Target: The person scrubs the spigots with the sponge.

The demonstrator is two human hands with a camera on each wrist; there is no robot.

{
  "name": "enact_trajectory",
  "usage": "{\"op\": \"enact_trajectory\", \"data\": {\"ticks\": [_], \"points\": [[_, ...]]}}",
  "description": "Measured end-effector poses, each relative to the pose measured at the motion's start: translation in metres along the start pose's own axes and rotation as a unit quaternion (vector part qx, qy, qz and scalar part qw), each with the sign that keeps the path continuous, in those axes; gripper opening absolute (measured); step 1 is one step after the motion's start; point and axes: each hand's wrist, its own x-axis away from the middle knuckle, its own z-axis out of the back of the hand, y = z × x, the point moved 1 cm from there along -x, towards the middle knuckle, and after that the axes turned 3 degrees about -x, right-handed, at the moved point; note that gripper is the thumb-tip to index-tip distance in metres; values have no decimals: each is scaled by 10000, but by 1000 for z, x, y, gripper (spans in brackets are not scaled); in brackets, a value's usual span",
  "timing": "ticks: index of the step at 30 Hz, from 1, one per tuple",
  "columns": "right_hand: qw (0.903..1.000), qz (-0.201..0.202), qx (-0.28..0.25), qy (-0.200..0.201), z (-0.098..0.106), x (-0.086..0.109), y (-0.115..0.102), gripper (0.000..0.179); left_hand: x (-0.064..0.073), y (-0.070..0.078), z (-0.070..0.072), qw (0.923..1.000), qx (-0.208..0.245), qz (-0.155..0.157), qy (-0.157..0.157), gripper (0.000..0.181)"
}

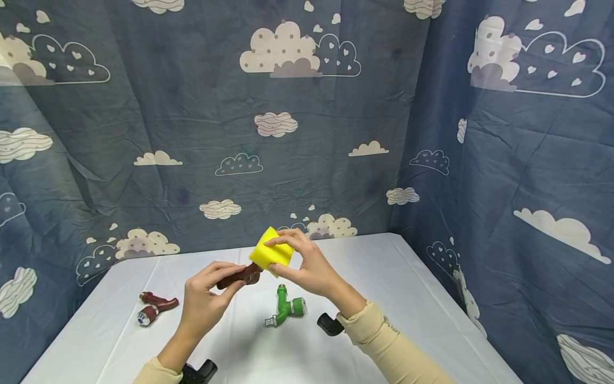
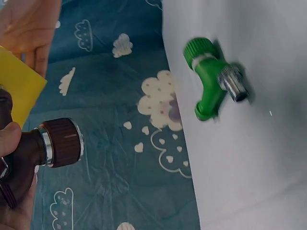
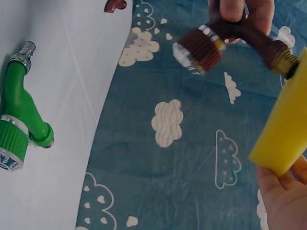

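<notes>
My left hand (image 1: 203, 301) grips a dark brown tap (image 1: 250, 274) by its body, raised above the table. In the left wrist view its ribbed knob (image 2: 62, 143) with a silver ring points away from the fingers. Between thumb and fingers, my right hand (image 1: 314, 265) holds a yellow sponge (image 1: 272, 253) at its edges. The right wrist view shows the tap's brass-coloured threaded end (image 3: 284, 62) right at the face of the sponge. Lower down, a green tap (image 1: 285, 309) lies on the table just in front of both hands.
A second brown tap (image 1: 155, 306) lies at the left of the white-covered table (image 1: 374, 266). Behind and to the right hang blue curtains (image 1: 201, 122) with cloud prints. Black devices (image 1: 330, 324) sit at both wrists.
</notes>
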Motion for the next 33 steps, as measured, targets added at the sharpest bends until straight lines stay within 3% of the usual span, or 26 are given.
{"op": "enact_trajectory", "data": {"ticks": [7, 13, 16, 19, 27, 33], "points": [[9988, -234, 53, 428, 1, -1, 6, 41, -1, 2, -2, 9932, 910, 650, 325, 34], [9980, -408, 93, 475, -4, -2, 7, 42, -4, 8, -5, 9709, 1663, 1616, 600, 33], [9986, -363, 143, 351, -9, -2, 6, 42, -6, 11, -7, 9610, 1879, 1932, 621, 38], [9992, -285, 206, 207, -14, -2, 5, 41, -8, 15, -10, 9559, 2014, 2065, 550, 43], [9993, -203, 252, 183, -14, -2, 0, 39, -13, 20, -13, 9543, 2060, 2146, 279, 36], [9991, -138, 369, 143, -12, -2, -2, 38, -15, 19, -13, 9466, 2035, 2495, 156, 33]]}}
